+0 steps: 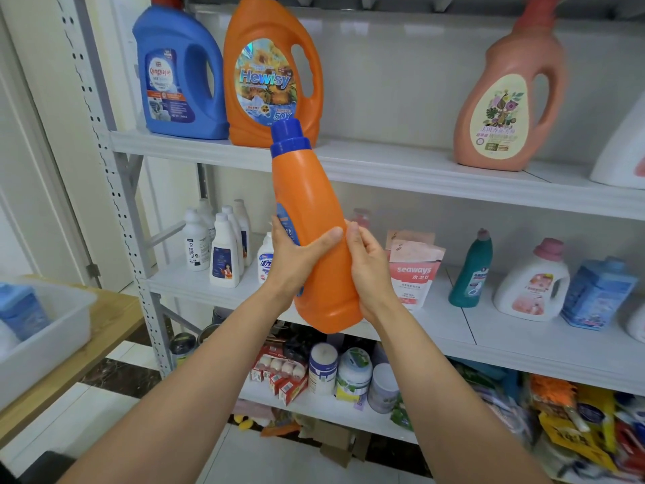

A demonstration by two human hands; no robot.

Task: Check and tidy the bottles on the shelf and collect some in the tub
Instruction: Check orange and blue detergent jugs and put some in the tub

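Note:
I hold an orange bottle (310, 218) with a blue cap in front of the shelf, tilted with its cap up and to the left. My left hand (296, 260) wraps its lower body from the left. My right hand (370, 267) grips it from the right. On the top shelf (401, 169) stand a blue jug (178, 75), a large orange jug (268, 71) and a salmon jug (509, 96). A grey tub (52, 330) sits at the left on a wooden table, with a blue bottle (21, 312) inside.
The middle shelf (453, 330) carries several small white bottles (223, 246), a pink refill pouch (412, 270), a teal bottle (471, 274), a white jug (534, 284) and a blue pack (597, 295). Tins and packets crowd the lower shelf. A perforated metal upright (115, 190) frames the left side.

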